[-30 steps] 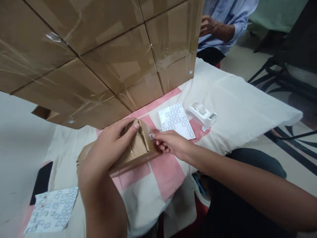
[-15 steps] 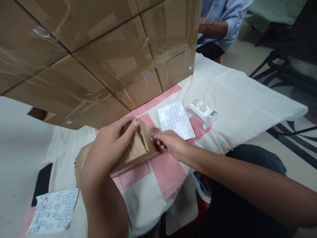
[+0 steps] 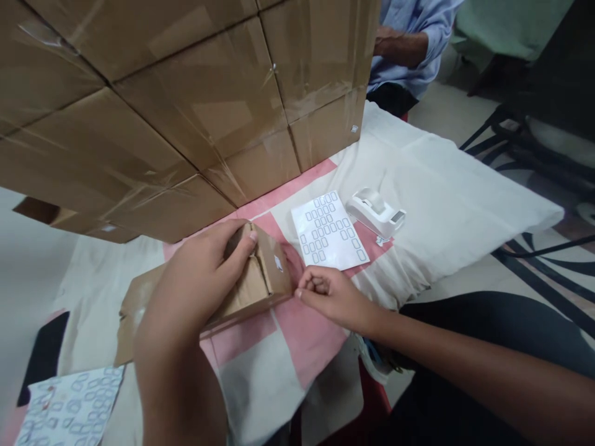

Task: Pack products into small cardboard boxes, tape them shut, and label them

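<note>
My left hand (image 3: 198,279) is wrapped over the top of a small brown cardboard box (image 3: 260,282) lying on the pink and white cloth, with fingertips on its upper corner. A small white sticker (image 3: 278,263) sits on the box's right end face. My right hand (image 3: 328,294) hovers just right of that face, fingers curled into a loose fist with nothing visible in them. A white sticker sheet (image 3: 329,230) with several blue-outlined labels lies beyond my right hand.
A tall stack of taped cardboard boxes (image 3: 186,105) fills the upper left. A white tape dispenser (image 3: 375,212) stands right of the sheet. Another sticker sheet (image 3: 69,415) and a black phone (image 3: 44,356) lie at lower left. A person's arm (image 3: 409,43) shows behind.
My right hand has let go of the sticker, leaving it stuck on the box's end face, and has drawn back to the right with fingers curled. My left hand stays on the box.
</note>
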Demonstrator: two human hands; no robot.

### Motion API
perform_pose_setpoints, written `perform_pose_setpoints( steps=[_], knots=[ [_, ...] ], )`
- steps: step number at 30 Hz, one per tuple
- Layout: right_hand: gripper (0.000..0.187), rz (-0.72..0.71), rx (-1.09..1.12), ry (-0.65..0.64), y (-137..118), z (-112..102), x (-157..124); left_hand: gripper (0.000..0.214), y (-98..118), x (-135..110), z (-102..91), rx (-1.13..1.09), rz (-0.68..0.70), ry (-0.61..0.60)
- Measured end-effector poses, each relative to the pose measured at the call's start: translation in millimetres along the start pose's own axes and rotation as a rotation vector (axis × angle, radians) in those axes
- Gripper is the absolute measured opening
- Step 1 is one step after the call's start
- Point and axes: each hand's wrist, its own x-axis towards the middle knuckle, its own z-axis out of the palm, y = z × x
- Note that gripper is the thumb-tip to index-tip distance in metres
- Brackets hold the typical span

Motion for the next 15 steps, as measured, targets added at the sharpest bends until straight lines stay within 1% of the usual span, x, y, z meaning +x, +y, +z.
perform_pose_setpoints(
  steps=[1, 2, 4, 5, 6, 7, 9, 11, 13, 15],
  knots=[
    [0.016, -0.07, -0.011, 0.017, -1, 2, -2, 0.037, -1, 0, 0.5, -0.003, 0.006, 0.002],
    [0.031, -0.158, -0.035, 0.035, -3, 4, -2, 0.037, -2, 1, 0.9, -0.005, 0.009, 0.002],
    [0.071, -0.391, -0.107, 0.052, -11, 8, 5, 0.038, -6, 2, 1.6, -0.019, 0.014, -0.003],
    [0.088, -0.509, -0.147, 0.032, -15, 10, 12, 0.039, -8, 3, 1.9, -0.027, 0.019, -0.016],
    [0.102, -0.601, -0.193, -0.016, -20, 12, 21, 0.04, -10, 3, 2.1, -0.033, 0.029, -0.03],
    [0.112, -0.658, -0.244, -0.076, -23, 14, 30, 0.04, -12, 3, 2.4, -0.036, 0.044, -0.036],
    [0.13, -0.698, -0.386, -0.189, -26, 17, 50, 0.04, -14, 4, 2.9, -0.037, 0.074, -0.024],
    [0.142, -0.726, -0.514, -0.252, -22, 18, 64, 0.038, -14, 4, 3.3, -0.025, 0.075, -0.006],
    [0.145, -0.743, -0.573, -0.251, -13, 17, 70, 0.037, -12, 3, 3.8, -0.014, 0.052, 0.0],
    [0.145, -0.718, -0.574, -0.218, -4, 17, 69, 0.04, -10, 2, 4.0, -0.018, 0.051, 0.0]
  ],
)
